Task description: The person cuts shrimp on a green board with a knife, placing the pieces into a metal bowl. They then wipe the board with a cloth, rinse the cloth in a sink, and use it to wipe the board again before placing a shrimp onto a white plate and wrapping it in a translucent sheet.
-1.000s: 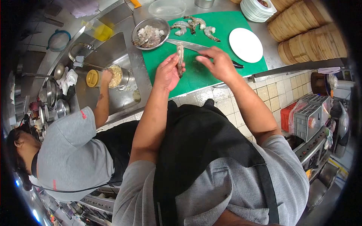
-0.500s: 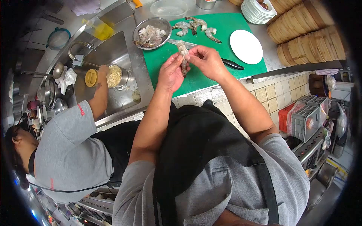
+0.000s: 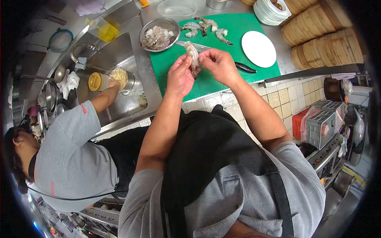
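Note:
My left hand holds a grey shrimp upright between thumb and fingers, above the green cutting board. My right hand is just right of the shrimp, its thumb and index finger pinched together; whatever they hold is too small to make out. Behind my hands a knife with a black handle lies on the board, its blade partly hidden. Several unpeeled shrimp rest at the board's far side. A metal bowl of shrimp meat stands at the far left corner. On the right is a white plate.
At the left, a co-worker's hand reaches to a metal pot of pale shreds in the sink. A yellow-lidded container stands beside it. Stacked white dishes and bamboo steamers are at the right.
My right thumb and fingers have moved slightly right, off the shrimp, which shows more fully in my left hand. The co-worker's hand has moved nearer the pot's contents.

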`<action>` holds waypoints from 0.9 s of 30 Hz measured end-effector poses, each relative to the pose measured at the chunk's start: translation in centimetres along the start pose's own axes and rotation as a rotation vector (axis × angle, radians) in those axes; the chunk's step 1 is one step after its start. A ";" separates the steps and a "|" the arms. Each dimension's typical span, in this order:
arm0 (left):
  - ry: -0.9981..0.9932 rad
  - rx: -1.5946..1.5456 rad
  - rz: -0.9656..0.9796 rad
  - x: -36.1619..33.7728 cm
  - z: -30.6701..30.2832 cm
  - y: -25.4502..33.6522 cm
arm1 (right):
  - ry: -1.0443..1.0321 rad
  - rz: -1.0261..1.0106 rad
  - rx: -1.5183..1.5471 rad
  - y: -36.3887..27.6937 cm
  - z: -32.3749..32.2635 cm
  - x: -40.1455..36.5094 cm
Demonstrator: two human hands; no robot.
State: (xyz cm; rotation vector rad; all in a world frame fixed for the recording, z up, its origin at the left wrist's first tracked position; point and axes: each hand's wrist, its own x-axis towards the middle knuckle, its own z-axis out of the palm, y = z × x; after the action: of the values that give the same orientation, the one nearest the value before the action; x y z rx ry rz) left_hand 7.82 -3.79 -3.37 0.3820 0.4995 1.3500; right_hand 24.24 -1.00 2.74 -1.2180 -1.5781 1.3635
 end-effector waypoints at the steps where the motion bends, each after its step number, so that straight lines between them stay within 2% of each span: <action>1: 0.003 0.001 0.002 0.0 0.0 0.0 | 0.004 0.006 0.019 0.0 0.1 0.0; 5: 0.056 -0.011 0.035 0.0 0.8 0.2 | -0.007 0.010 0.209 0.0 0.3 -0.2; 7: 0.094 -0.007 0.052 -0.1 1.0 0.2 | 0.037 -0.100 0.325 -0.1 0.6 -0.4; 10: 0.132 0.011 0.061 -0.2 1.4 0.1 | 0.063 -0.173 0.323 0.0 0.7 -0.1; 11: 0.148 0.012 0.066 -0.3 1.6 0.1 | 0.063 -0.172 0.324 0.0 0.8 0.0; 13: 0.165 0.014 0.070 0.0 1.2 -0.1 | 0.006 -0.122 0.511 0.0 0.9 0.3; 17: 0.116 -0.024 0.091 0.3 0.3 -0.3 | -0.074 0.009 0.523 0.1 0.2 0.5; 19: 0.117 0.000 0.085 0.2 0.8 0.1 | -0.052 0.049 0.178 0.6 0.2 0.6; 20: 0.124 0.034 0.121 0.2 0.9 0.2 | -0.052 0.049 0.178 0.3 0.2 0.6; 22: 0.130 0.067 0.153 0.3 1.1 0.0 | -0.078 0.104 -0.183 -0.6 0.2 0.3; 23: 0.160 0.128 0.176 0.4 1.2 -0.2 | -0.077 0.104 -0.183 -0.8 0.2 0.2; 25: 0.191 0.190 0.200 0.4 1.1 -0.3 | -0.033 -0.040 -0.414 -0.9 0.2 0.2; 27: 0.192 0.318 0.192 0.3 1.0 -0.3 | -0.046 -0.063 -0.443 -0.7 0.1 0.3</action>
State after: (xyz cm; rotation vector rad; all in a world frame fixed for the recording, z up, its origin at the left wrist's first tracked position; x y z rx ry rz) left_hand 8.66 -3.51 -2.69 0.5751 0.8599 1.5040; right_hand 23.91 -0.71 3.42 -1.3822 -2.0042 1.0369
